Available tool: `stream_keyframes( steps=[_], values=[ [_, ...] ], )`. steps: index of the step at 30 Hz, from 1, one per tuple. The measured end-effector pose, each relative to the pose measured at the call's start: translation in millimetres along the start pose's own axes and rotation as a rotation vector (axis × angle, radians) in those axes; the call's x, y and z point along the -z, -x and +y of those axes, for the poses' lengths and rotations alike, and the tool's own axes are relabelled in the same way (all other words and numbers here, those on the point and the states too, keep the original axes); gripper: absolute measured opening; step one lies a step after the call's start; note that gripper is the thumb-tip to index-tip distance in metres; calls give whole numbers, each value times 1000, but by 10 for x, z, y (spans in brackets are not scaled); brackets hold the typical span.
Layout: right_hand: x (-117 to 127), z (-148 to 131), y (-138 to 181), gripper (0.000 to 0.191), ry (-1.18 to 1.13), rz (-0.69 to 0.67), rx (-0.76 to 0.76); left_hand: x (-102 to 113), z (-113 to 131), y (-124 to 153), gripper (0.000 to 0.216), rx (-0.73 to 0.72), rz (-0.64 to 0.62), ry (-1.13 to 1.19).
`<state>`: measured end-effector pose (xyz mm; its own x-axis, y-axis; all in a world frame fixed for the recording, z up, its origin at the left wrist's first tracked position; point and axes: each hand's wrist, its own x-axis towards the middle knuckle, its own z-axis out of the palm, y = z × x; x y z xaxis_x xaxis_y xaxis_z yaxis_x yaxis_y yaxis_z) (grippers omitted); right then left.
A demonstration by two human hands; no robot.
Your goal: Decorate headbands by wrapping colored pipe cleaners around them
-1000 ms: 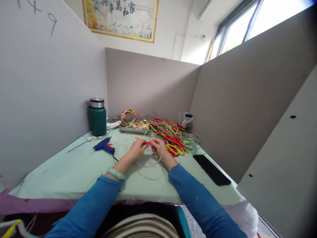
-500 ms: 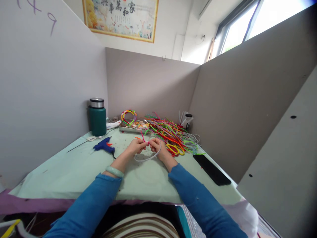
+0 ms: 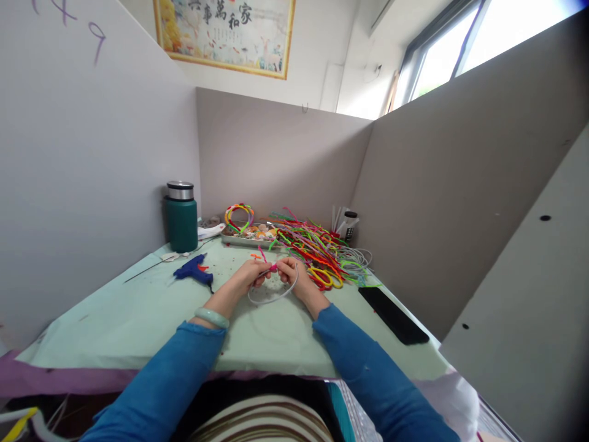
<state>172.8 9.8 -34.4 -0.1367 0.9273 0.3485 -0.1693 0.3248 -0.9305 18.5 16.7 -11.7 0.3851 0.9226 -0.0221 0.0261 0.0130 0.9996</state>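
Note:
A thin pale ring (image 3: 271, 301), like a loop of grey-white cord or wire, hangs in a curve below my two hands. Pink pipe cleaner (image 3: 273, 268) is wound on the ring's upper part, and its loose end sticks up behind my fingers. My left hand (image 3: 253, 274), below a pale green bangle (image 3: 211, 318), pinches the ring just left of the pink part. With closed fingertips my right hand (image 3: 291, 271) grips the ring at the right side of the pink winding. The fingers partly hide the winding.
A blue glue gun (image 3: 194, 270) lies left of my hands, before a green bottle (image 3: 181, 221). Behind are a metal tray (image 3: 251, 240) and colourful pipe cleaners (image 3: 313, 239). Yellow-handled scissors (image 3: 327, 279) and a black phone-like slab (image 3: 393, 315) lie right. Partitions enclose the table.
The pink loose end has tipped slightly left and sits lower. The ring and my left hand have shifted a little left; more pink shows between my fingertips.

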Motion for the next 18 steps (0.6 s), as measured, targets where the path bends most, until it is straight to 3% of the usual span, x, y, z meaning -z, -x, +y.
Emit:
stream_keyframes(
  steps=[9,13,18],
  values=[
    [87,143,-85,27,6,116,8,3,-58,-40,39,-180,228,-214],
    [90,143,-98,25,-25,133,3,19,-85,-84,34,-290,240,-268],
    [77,124,-97,24,-55,150,-19,13,-84,-92,27,-500,253,-504]
  ],
)
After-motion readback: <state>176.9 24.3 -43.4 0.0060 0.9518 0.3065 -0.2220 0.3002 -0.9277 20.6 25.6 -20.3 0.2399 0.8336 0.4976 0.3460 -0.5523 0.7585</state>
